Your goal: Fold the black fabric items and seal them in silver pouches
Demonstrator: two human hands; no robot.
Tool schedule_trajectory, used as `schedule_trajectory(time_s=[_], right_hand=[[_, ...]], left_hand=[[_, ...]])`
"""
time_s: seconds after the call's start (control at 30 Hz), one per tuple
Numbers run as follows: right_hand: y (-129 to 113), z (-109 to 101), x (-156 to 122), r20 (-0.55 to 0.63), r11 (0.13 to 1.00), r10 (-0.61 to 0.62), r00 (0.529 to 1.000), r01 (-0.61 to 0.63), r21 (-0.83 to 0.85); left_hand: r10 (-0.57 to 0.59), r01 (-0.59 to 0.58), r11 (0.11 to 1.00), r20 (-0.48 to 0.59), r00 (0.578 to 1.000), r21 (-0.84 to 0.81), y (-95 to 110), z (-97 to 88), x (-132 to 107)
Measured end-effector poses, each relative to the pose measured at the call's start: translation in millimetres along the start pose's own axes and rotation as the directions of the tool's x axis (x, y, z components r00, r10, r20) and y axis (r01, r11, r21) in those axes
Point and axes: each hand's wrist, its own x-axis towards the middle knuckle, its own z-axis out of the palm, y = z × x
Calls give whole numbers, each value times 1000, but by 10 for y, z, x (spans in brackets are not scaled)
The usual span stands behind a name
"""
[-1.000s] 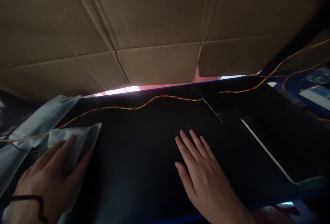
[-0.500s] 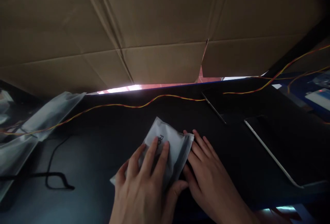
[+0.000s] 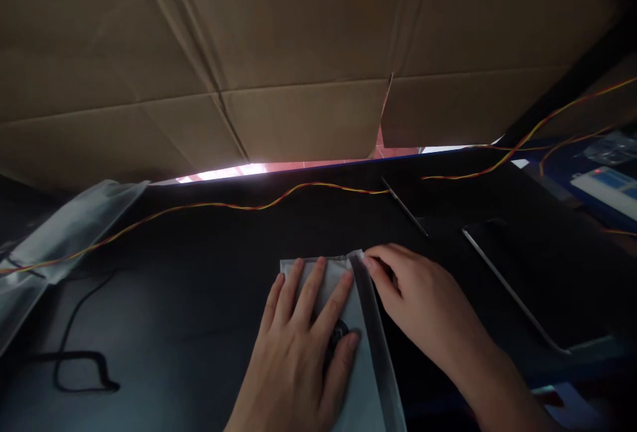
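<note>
A frosted plastic zip bag lies flat on the black table in front of me, with a dark strip along its right edge. Something dark shows through it near my left thumb, too covered to make out. My left hand rests on the bag with its fingers spread, pressing it down. At the bag's upper right corner, my right hand pinches the edge between thumb and forefinger.
More frosted bags lie at the left, by a thin black cable. A twisted red and yellow wire crosses the table. Dark flat panels lie at the right. Cardboard stands behind.
The bag has turned and now lies flatter, its strip edge at the right. My left hand has spread out on it. My right hand has gone from flat beside the bag to pinching its corner.
</note>
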Motion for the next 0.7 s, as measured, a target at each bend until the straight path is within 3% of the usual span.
schedule_trajectory(time_s=[0.1,0.37,0.53,0.7], right_hand=[[-53,10,131,63,993,78,995,-83,85],[-43,22,182,193,951,101,976,-151,269],[-12,-8,-49,251,937,101,963,-177,300],[43,-23,-527,291,941,95,952,-181,286]], left_hand=[[-8,8,1000,-5,1000,-18,-2,12,-34],[-100,100,995,-2,995,-11,69,60,-62],[-190,190,982,-1,982,-16,138,108,-57],[-242,242,970,17,970,-33,143,109,-43]])
